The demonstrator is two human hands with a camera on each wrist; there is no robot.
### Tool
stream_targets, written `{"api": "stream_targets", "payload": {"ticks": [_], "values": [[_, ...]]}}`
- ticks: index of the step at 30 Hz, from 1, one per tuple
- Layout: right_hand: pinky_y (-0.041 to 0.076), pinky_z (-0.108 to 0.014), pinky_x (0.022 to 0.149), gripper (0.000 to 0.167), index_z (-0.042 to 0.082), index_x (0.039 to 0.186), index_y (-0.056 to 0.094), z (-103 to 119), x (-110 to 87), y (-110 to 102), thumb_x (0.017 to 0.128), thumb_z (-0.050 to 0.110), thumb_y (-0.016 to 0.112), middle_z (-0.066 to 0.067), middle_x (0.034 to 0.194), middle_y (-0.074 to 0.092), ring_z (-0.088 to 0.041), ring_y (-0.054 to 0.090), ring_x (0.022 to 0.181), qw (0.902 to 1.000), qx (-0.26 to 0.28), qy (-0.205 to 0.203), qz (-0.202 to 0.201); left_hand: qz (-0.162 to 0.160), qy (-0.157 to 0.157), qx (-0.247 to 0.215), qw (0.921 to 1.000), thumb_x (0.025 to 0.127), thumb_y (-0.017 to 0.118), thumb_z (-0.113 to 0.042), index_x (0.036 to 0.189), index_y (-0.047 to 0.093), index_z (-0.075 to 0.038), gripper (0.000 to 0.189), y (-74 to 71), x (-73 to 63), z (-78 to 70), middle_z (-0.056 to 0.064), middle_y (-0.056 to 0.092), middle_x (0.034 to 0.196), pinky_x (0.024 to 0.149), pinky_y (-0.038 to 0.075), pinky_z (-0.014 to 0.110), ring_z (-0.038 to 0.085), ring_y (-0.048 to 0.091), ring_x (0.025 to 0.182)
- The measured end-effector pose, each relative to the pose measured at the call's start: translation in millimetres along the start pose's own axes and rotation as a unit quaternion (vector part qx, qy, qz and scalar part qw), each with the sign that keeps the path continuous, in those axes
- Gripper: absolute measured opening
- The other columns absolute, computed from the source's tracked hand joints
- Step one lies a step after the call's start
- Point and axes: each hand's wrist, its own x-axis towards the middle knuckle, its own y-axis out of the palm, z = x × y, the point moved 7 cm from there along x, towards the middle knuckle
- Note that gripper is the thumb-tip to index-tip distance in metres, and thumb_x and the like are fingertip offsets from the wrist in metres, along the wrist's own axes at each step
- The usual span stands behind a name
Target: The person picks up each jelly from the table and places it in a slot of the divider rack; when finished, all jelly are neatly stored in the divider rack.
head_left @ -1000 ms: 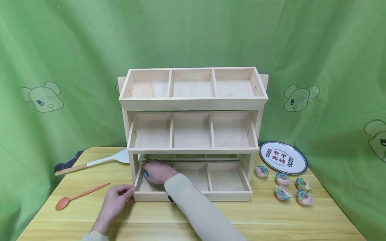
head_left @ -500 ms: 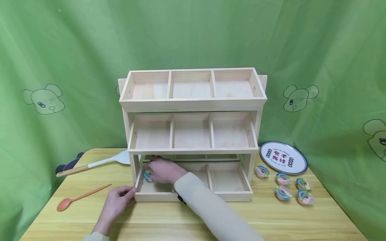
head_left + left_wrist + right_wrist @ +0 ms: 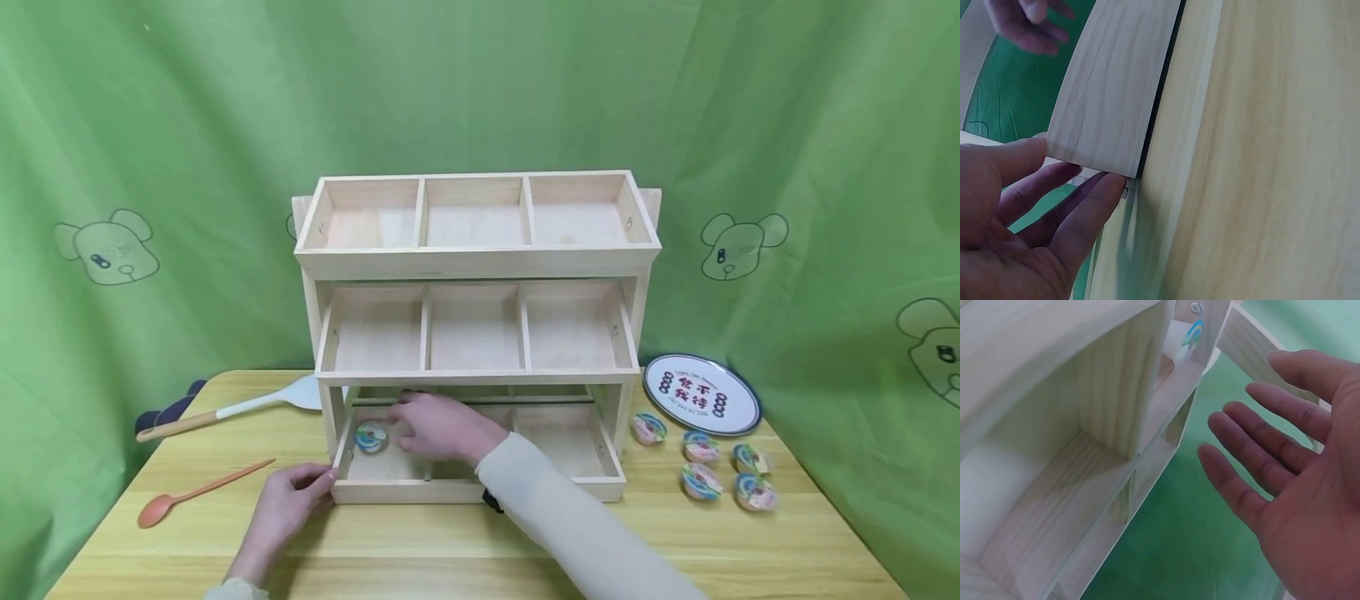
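A small jelly cup [image 3: 371,437] with a blue-and-white patterned lid sits in the left compartment of the bottom tray on a pale three-tier wooden rack [image 3: 480,262]. My right hand [image 3: 442,427] hovers just right of that cup, apart from it. Its fingers are extended and hold nothing in the right wrist view, where part of the cup [image 3: 1192,334] shows behind a divider. At the bottom tray's left front corner, my left hand [image 3: 288,504] grips the wood with thumb and fingertips. The left wrist view shows these fingers [image 3: 1088,215] against the tray's end.
Several more jelly cups [image 3: 702,482] stand on the table right of the rack, in front of an oval plate [image 3: 693,417] with red characters. On the left lie an orange spoon [image 3: 161,510] and a white spatula [image 3: 255,405] with a wooden handle. A green curtain [image 3: 480,83] hangs behind.
My right hand has let go of the jelly cup in the bottom-left compartment and moved to the right, so the cup shows fully. My left hand has stayed at the tray corner.
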Motion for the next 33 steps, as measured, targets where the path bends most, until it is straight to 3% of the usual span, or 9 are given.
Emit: {"api": "stream_targets", "payload": {"ticks": [8, 17, 33], "values": [[0.049, -0.03, 0.101, 0.036, 0.011, 0.129, 0.062, -18, -28.4, -6, 0.095, 0.022, 0.065, -0.004, 0.127, 0.06, -0.019, 0.058, 0.112, 0.9996, 0.021, 0.02, -0.005, -0.004, -0.004, -0.001, 1.0, 0.092, 0.066, -0.003, 0.111, 0.065, 0.013, 0.025, 0.8, -2.4, -0.9, 0.02, 0.067, 0.102, 0.075, 0.062, 0.031, 0.026, 0.067, 0.086], [0.032, -0.043, 0.116, 0.042, 0.012, 0.135, 0.058, -34, -56.1, -8, 0.095, 0.019, 0.066, -0.011, 0.144, 0.049, -0.03, 0.04, 0.135, 0.996, 0.066, 0.06, -0.001, 0.001, -0.006, -0.018, 0.9998, 0.093, 0.065, -0.002, 0.114, 0.063, 0.015, 0.027, 0.7, -0.7, 1.4, 0.025, 0.064, 0.107, 0.078, 0.062, 0.031, 0.028, 0.067, 0.09], [0.031, -0.052, 0.115, 0.043, 0.009, 0.135, 0.058, -58, -94.0, -8, 0.094, 0.023, 0.067, -0.016, 0.145, 0.046, -0.034, 0.035, 0.137, 0.9869, 0.126, 0.098, -0.024, 0.0, -0.009, -0.025, 0.9996, 0.093, 0.064, 0.0, 0.114, 0.062, 0.016, 0.025, 2.2, -3.3, -0.3, 0.024, 0.063, 0.106, 0.08, 0.061, 0.03, 0.028, 0.066, 0.091]]}}
